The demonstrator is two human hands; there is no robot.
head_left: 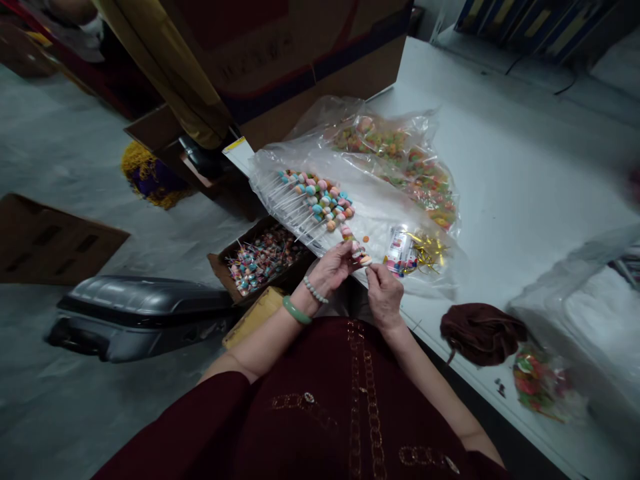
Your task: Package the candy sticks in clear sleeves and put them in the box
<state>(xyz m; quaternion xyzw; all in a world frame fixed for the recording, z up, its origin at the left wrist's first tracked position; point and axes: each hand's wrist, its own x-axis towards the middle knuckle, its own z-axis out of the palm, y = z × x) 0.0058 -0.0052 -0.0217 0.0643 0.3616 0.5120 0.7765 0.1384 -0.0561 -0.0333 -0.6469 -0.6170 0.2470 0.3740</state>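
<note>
At the near edge of the plastic sheet [380, 207], our left hand [334, 267] and right hand [384, 293] both pinch one candy stick [359, 253]. A row of sticks [315, 199] lies on the sheet, done, we judge; the box [263, 259] left of it holds many more.

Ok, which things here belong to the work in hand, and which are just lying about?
In use: left hand and right hand, both gripping one candy stick; pile of candy sticks on clear plastic sheet; gold twist ties beside it.
Lying about: grey suitcase; dark red cloth; big cardboard box; yellow tassel bundle on the floor.
</note>
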